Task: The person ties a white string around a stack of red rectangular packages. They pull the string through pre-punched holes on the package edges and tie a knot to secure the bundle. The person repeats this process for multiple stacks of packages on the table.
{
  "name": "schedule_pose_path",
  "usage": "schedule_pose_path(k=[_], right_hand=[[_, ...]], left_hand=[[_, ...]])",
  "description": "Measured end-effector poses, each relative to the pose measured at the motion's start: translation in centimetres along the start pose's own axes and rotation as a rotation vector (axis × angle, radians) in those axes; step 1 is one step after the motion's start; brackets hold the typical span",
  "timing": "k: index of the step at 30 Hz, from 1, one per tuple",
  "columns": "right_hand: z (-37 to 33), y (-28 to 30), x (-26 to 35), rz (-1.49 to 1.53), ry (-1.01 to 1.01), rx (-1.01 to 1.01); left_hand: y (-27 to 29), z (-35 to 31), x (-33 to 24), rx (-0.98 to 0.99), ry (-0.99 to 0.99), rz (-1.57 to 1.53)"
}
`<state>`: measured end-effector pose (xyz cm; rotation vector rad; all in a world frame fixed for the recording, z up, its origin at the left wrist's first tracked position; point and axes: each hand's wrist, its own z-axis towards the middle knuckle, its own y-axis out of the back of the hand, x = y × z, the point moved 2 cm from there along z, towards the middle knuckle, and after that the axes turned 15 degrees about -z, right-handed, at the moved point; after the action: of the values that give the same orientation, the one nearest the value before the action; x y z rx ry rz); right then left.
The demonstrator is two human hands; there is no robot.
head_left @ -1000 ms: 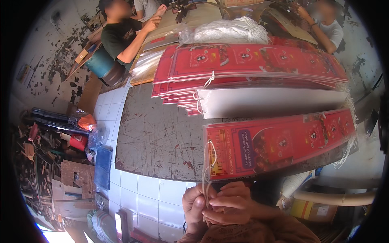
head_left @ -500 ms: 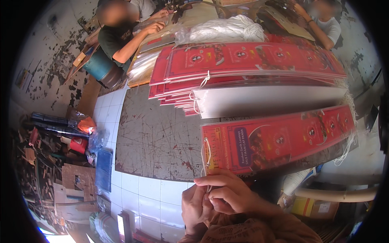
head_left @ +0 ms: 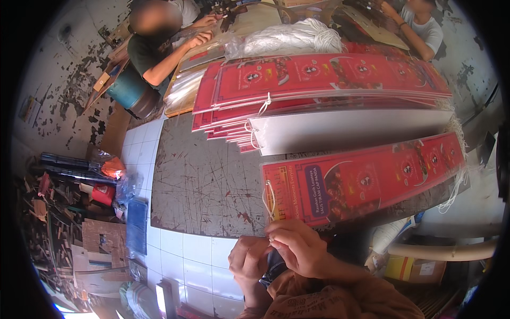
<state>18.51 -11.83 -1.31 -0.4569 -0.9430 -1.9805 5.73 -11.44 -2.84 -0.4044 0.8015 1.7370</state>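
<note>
A long red printed sign in a clear cover [head_left: 361,181] lies near the table's front edge, slanting up to the right. White string [head_left: 269,199] is looped through its left end and runs down to my hands. My right hand [head_left: 300,247] pinches the string just below the sign's near left corner. Beside it, my left hand [head_left: 248,259] is closed, its fingertips almost meeting those of the right. The short string ends between the fingers are mostly hidden. Behind lies a sign with its white back up [head_left: 350,130], with string loops at its left end.
A fanned stack of red signs [head_left: 324,80] fills the far side of the scratched grey table [head_left: 202,181]. Behind it lies a bundle of white string [head_left: 295,38]. Two people work at the far end. Loose strings [head_left: 451,194] hang at the right; scrap wood [head_left: 58,223] lies left.
My hands have drawn slightly apart, the left one shifting left and the right one rising a little. The view has shifted slightly; the signs otherwise lie as before.
</note>
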Motion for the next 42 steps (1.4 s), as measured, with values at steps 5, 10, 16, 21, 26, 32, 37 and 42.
schedule_pose_path(k=[5,10,16,21,26,32,37,42], right_hand=[[0.5,0.2,0.2,0.084,-0.113,-0.055],[0.7,0.7,0.3,0.057,-0.125,0.011],[0.6,0.5,0.1,0.027,-0.042,0.082],[0.8,0.6,0.2,0.000,-0.014,0.121],[0.6,0.6,-0.2,-0.023,0.025,0.128],[0.5,0.5,-0.3,-0.023,0.020,0.130],[0.6,0.6,-0.3,0.006,0.007,0.129],[0.7,0.6,-0.3,0.017,0.003,0.157]], left_hand=[[-0.6,-0.8,0.7,-0.078,-0.058,-0.040],[-1.1,-1.1,1.0,-0.098,-0.018,-0.107],[-1.4,-0.7,1.1,-0.069,0.071,-0.108],[-1.2,-0.7,1.3,-0.084,0.144,-0.206],[-1.1,-0.7,1.2,-0.071,0.199,-0.264],[-1.9,-1.0,1.4,-0.249,0.216,-0.605],[-1.8,-0.9,1.5,-0.204,0.193,-0.574],[-1.8,-0.8,1.3,-0.207,0.219,-0.549]])
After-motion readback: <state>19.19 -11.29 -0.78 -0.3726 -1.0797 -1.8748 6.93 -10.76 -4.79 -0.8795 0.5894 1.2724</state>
